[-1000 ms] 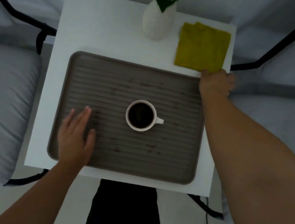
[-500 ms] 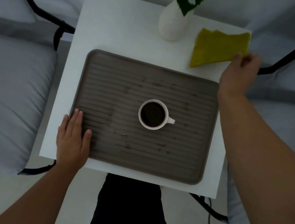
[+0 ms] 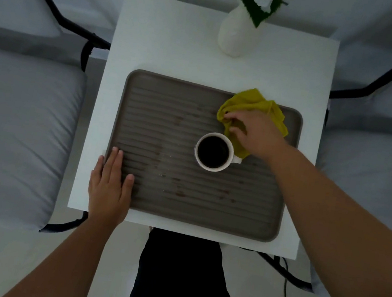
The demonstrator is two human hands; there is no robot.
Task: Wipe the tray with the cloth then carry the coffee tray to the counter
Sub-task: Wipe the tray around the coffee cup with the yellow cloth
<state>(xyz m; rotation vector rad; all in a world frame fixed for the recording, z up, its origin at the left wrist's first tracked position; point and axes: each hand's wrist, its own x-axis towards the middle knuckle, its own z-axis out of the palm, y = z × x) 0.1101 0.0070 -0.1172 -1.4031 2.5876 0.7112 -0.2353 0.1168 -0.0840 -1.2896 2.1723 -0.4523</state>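
A grey-brown ridged tray point(image 3: 181, 211) lies on a small white table point(image 3: 169, 44), with brown stains and crumbs scattered over its ridges. A white cup of black coffee point(image 3: 213, 151) stands near the tray's middle. My right hand point(image 3: 255, 134) grips a crumpled yellow-green cloth point(image 3: 252, 100) and presses it onto the tray's far right part, just beyond the cup. My left hand point(image 3: 110, 184) lies flat, fingers together, on the tray's near left corner and rim.
A white vase point(image 3: 238, 36) with white flowers and green leaves stands at the table's far side. Grey cushioned seats with black frames point(image 3: 17, 123) flank the table left and right. A black cable point(image 3: 282, 294) runs on the floor at the right.
My right hand picked the cloth up off the table beside the vase and brought it down onto the tray's far right part. My left hand slid from the tray's surface to its left edge.
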